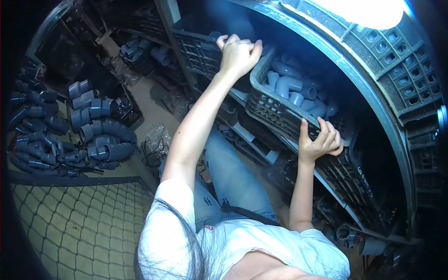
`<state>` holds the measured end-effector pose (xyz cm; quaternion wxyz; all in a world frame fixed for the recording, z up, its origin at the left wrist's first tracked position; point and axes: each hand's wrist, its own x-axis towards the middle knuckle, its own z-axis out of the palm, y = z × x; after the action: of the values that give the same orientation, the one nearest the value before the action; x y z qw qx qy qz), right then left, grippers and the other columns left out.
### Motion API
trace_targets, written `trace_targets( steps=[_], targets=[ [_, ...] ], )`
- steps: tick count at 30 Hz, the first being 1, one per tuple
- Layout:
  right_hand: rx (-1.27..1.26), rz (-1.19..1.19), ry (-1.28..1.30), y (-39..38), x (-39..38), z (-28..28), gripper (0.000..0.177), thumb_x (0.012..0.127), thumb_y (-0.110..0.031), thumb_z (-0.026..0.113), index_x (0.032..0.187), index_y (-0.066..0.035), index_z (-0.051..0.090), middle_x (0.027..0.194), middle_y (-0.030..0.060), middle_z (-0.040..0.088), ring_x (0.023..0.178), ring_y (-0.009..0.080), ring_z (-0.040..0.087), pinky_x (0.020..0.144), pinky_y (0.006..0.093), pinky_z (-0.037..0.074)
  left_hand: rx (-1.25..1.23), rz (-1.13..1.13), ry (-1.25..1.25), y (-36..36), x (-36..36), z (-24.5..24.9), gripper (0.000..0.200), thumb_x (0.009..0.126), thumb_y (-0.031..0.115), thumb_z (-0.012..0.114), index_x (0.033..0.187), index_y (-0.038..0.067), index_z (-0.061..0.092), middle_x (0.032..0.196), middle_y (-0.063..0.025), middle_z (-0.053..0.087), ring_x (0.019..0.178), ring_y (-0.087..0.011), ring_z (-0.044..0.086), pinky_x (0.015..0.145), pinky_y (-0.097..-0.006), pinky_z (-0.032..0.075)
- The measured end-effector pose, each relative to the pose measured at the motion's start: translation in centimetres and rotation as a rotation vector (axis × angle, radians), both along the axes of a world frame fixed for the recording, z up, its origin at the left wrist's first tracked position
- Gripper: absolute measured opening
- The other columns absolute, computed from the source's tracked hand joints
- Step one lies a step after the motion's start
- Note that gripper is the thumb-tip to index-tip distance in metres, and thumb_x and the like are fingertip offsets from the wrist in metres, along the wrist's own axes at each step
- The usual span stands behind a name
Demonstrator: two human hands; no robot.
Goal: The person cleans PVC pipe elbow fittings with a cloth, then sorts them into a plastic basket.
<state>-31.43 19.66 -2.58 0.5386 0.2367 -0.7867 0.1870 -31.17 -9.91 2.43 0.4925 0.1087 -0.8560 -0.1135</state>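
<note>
My right hand (320, 142) is closed over the front rim of a black plastic crate (275, 108), with the thumb near the rim and the fingers bent over it. Inside that crate lie several grey pipe fittings (295, 86), many of them elbows. My left hand (239, 57) is raised higher, its fingers curled at the right end of the rim of a second black plastic crate (198, 53). It hides that end of the rim, close to the left corner of the crate with fittings. The second crate's contents are mostly in shadow.
Dark pipe fittings (93, 112) are piled on the left, near a wire mesh panel (77, 224). Another black crate (347, 175) stands at the right. A curved metal bar (336, 56) arches above, below a bright lamp (368, 11). Clear plastic wrap (157, 137) lies on the floor.
</note>
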Motion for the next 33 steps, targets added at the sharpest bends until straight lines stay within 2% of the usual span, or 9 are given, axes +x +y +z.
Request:
trace_targets(
  steps=[7, 14, 20, 21, 22, 28, 29, 32, 33],
  targets=[
    [0.045, -0.011, -0.028, 0.7, 0.0, 0.3, 0.047, 0.079, -0.065, 0.064, 0.090, -0.020, 0.069, 0.090, -0.0068, 0.056, 0.098, 0.0178, 0.048, 0.100, 0.0449, 0.018, -0.009, -0.089, 0.076, -0.1, 1.6, -0.2, 0.038, 0.088, 0.024, 0.060, 0.053, 0.010, 0.057, 0.054, 0.0025, 0.051, 0.066, -0.0183, 0.048, 0.090, -0.0398, 0.028],
    [0.056, 0.070, -0.044, 0.9, 1.5, 1.1, 0.040, 0.080, -0.054, 0.070, 0.090, -0.015, 0.071, 0.091, -0.0032, 0.059, 0.097, 0.0194, 0.049, 0.093, 0.0387, 0.026, -0.032, -0.065, 0.114, 0.5, 3.6, -0.2, 0.035, 0.083, 0.018, 0.063, 0.050, 0.010, 0.052, 0.051, 0.0012, 0.047, 0.062, -0.0177, 0.047, 0.083, -0.0382, 0.030],
    [0.036, 0.035, -0.028, 0.5, 1.8, 0.2, 0.043, 0.085, -0.058, 0.063, 0.089, -0.016, 0.069, 0.091, -0.0029, 0.056, 0.100, 0.0214, 0.045, 0.094, 0.0421, 0.025, -0.062, -0.059, 0.127, 0.1, 3.9, -0.2, 0.034, 0.082, 0.016, 0.063, 0.050, 0.011, 0.052, 0.052, 0.0005, 0.047, 0.062, -0.0178, 0.048, 0.082, -0.0383, 0.030],
    [0.030, 0.018, -0.042, 0.4, 1.4, -0.2, 0.048, 0.082, -0.067, 0.060, 0.088, -0.020, 0.068, 0.090, -0.0057, 0.052, 0.099, 0.0201, 0.042, 0.099, 0.0466, 0.020, -0.060, -0.062, 0.135, 0.3, 3.9, -0.4, 0.034, 0.083, 0.016, 0.063, 0.051, 0.011, 0.052, 0.053, 0.0005, 0.047, 0.063, -0.0178, 0.049, 0.082, -0.0386, 0.031],
    [0.044, 0.017, -0.052, 0.6, 1.4, -0.4, 0.048, 0.083, -0.066, 0.059, 0.090, -0.020, 0.068, 0.091, -0.0052, 0.053, 0.100, 0.0203, 0.043, 0.100, 0.0477, 0.018, -0.058, -0.076, 0.136, 0.5, 4.0, -0.5, 0.034, 0.083, 0.016, 0.063, 0.051, 0.011, 0.052, 0.053, 0.0005, 0.047, 0.063, -0.0178, 0.049, 0.082, -0.0386, 0.031],
    [0.019, 0.165, -0.178, 0.3, 4.3, 1.6, 0.045, 0.092, -0.052, 0.054, 0.111, -0.013, 0.066, 0.113, 0.0043, 0.055, 0.116, 0.0257, 0.041, 0.106, 0.0506, 0.011, -0.052, -0.076, 0.051, 0.5, 4.7, -0.1, 0.031, 0.089, 0.019, 0.060, 0.059, 0.010, 0.057, 0.061, 0.0004, 0.052, 0.076, -0.0186, 0.053, 0.089, -0.0405, 0.030],
    [0.102, 0.138, -0.133, 0.8, 5.2, 2.2, 0.044, 0.093, -0.043, 0.053, 0.120, -0.007, 0.058, 0.125, 0.0117, 0.052, 0.122, 0.0306, 0.041, 0.106, 0.0488, 0.020, -0.048, -0.096, 0.038, 0.5, 5.0, 0.0, 0.030, 0.090, 0.022, 0.059, 0.062, 0.010, 0.060, 0.064, 0.0000, 0.053, 0.080, -0.0194, 0.054, 0.092, -0.0416, 0.029],
    [0.006, 0.130, 0.064, 3.5, 5.5, 3.5, 0.041, 0.092, -0.046, 0.051, 0.113, -0.013, 0.060, 0.121, 0.0089, 0.054, 0.121, 0.0280, 0.037, 0.107, 0.0486, 0.014, -0.089, -0.046, -0.057, 1.0, 5.9, 0.3, 0.022, 0.087, 0.029, 0.065, 0.073, 0.012, 0.065, 0.077, 0.0003, 0.060, 0.087, -0.0220, 0.054, 0.095, -0.0475, 0.030],
    [0.002, 0.085, 0.165, 4.9, 5.3, 5.3, 0.036, 0.090, -0.040, 0.049, 0.112, -0.013, 0.058, 0.122, 0.0104, 0.053, 0.121, 0.0287, 0.038, 0.106, 0.0487, 0.018, -0.084, -0.015, -0.118, 1.7, 6.3, 0.5, 0.022, 0.086, 0.033, 0.066, 0.081, 0.012, 0.065, 0.087, -0.0010, 0.060, 0.096, -0.0228, 0.053, 0.098, -0.0508, 0.028]
  ],
)
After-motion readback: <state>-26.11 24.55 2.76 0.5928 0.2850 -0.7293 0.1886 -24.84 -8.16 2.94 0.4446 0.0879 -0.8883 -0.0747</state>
